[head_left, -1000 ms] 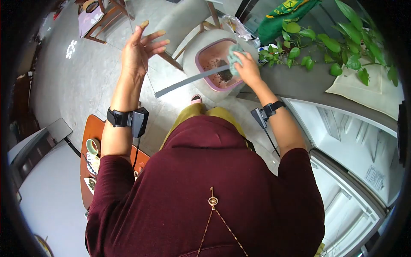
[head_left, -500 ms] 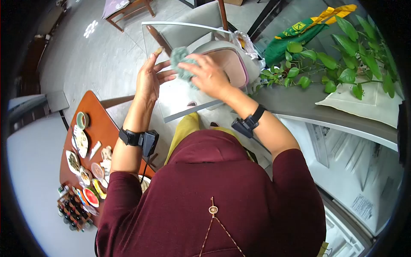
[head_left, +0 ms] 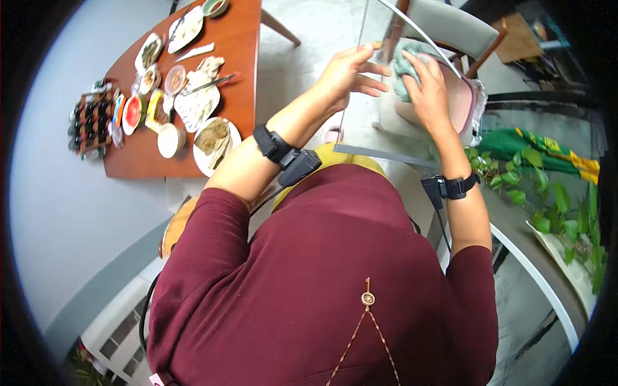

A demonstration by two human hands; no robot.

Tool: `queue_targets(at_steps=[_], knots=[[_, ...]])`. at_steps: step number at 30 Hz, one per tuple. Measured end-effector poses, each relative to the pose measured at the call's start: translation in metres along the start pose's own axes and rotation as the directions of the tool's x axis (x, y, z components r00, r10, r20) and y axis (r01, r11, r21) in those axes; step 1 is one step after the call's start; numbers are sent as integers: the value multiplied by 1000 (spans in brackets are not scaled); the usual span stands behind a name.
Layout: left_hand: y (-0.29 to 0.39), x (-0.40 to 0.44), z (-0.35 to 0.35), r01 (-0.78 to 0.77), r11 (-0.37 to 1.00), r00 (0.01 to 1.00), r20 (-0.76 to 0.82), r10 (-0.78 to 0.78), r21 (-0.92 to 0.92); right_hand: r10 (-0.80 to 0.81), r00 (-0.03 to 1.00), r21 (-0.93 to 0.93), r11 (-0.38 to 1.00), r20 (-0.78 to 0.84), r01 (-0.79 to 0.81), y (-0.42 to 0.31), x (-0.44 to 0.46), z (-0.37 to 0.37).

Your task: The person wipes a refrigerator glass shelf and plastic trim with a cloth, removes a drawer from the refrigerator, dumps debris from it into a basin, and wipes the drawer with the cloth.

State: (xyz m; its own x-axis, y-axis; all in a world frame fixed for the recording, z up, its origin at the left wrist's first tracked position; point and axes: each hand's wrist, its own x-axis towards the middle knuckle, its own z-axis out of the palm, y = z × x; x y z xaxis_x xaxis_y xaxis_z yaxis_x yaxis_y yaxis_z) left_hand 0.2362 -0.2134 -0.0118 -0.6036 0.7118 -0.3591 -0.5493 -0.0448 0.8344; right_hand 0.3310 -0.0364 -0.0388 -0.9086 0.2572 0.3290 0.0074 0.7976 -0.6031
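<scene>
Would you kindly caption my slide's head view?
Right hand holds a cloth at a clear panel; left hand at its edge.

The left forearm [head_left: 302,117] goes diagonally forward and to the right, and the left hand [head_left: 351,74] keeps its thumb and fingers apart. The right forearm [head_left: 456,157] points forward; the right hand [head_left: 430,90], near the left, has bent fingers.

Pale wall [head_left: 64,186], grey floor [head_left: 286,74], wooden desk [head_left: 239,58].
The reddish-brown desk stands beside the wall, which has a darker skirting [head_left: 106,278] along its foot; across the brightly lit floor is a grey-padded chair [head_left: 460,27] with a wooden frame.
</scene>
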Motion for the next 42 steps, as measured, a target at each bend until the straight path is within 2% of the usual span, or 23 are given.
queue_targets(at_steps=[1, 3, 4, 6, 7, 8, 12, 15, 16, 18, 20, 22, 23, 25, 27, 28, 30, 32, 34, 37, 38, 40, 42], knots=[[-4, -3, -4, -16, 1000, 1000, -4, 16, -5, -16, 1000, 14, 1000, 11, 15, -21, 10, 1], [1, -15, -9, -15, 1000, 999, -35, 15, -10, -221, 975, -46, 975, -28, 219, -50, 24, 5], [4, -21, -12, -5, 1000, 999, -47, 4, -17, -235, 972, -37, 972, -22, 234, -51, 28, 11], [5, -34, -21, -37, 999, 996, -81, 36, -7, -278, 959, -175, 948, -57, 265, -38, 41, 20], [5, -39, -27, -43, 999, 998, -41, 42, -15, -264, 963, -207, 947, -58, 247, -28, 45, 22], [4, -44, -34, -46, 999, 999, 3, 46, -23, -216, 975, -254, 947, -59, 195, -18, 48, 23], [1, -68, -60, -72, 997, 997, -8, 72, -14, 16, 999, -275, 961, -34, -25, 54, 36, 32], [3, -87, -78, -14, 999, 998, -59, 11, -44, 303, 953, -437, 861, 26, -262, 103, 4, 49], [3, -93, -83, -12, 999, 997, -76, 9, -35, 338, 939, -422, 862, 65, -281, 123, -8, 59], [3, -102, -92, -4, 1000, 997, -81, 2, -27, 452, 889, -401, 829, 67, -391, 92, -21, 67], [5, -111, -93, 4, 1000, 997, -77, -5, -5, 479, 875, -383, 822, 67, -420, 44, -29, 73], [7, -115, -96, 11, 1000, 997, -81, -8, 27, 384, 914, -238, 907, 130, -347, -16, -28, 74], [5, -117, -98, 15, 999, 996, -89, -13, 30, 216, 972, -162, 967, 97, -199, -34, -31, 83], [1, -120, -101, 21, 999, 996, -85, -18, 39, -8, 999, -34, 999, 44, 10, -89, -30, 86], [-4, -124, -101, 11, 1000, 997, -70, -9, 23, -142, 989, -35, 990, -41, 140, -133, -28, 89], [-5, -127, -101, 15, 1000, 998, -54, -13, 28, -132, 990, -45, 991, -51, 130, -142, -27, 88], [-6, -135, -101, 31, 998, 993, -115, -24, 55, -239, 969, -85, 969, -62, 233, -153, -27, 84], [-4, -143, -103, 21, 996, 998, -67, -15, 86, -217, 975, -104, 972, -48, 211, -141, -33, 82], [-2, -150, -106, 20, 997, 1000, 0, -20, 72, -144, 986, -202, 972, -89, 123, -109, -42, 82], [-5, -162, -111, 15, 999, 999, 29, -16, 34, 165, 981, -344, 920, -99, -189, -50, -72, 68], [-6, -166, -113, 17, 1000, 1000, 22, -17, 8, 331, 941, -307, 890, -75, -338, -29, -82, 63], [-4, -171, -113, 17, 1000, 1000, 19, -17, 6, 567, 822, -317, 772, -49, -551, 3, -103, 50], [-6, -176, -113, 19, 1000, 1000, 14, -19, 0, 664, 744, -344, 682, -81, -646, 6, -116, 44]])
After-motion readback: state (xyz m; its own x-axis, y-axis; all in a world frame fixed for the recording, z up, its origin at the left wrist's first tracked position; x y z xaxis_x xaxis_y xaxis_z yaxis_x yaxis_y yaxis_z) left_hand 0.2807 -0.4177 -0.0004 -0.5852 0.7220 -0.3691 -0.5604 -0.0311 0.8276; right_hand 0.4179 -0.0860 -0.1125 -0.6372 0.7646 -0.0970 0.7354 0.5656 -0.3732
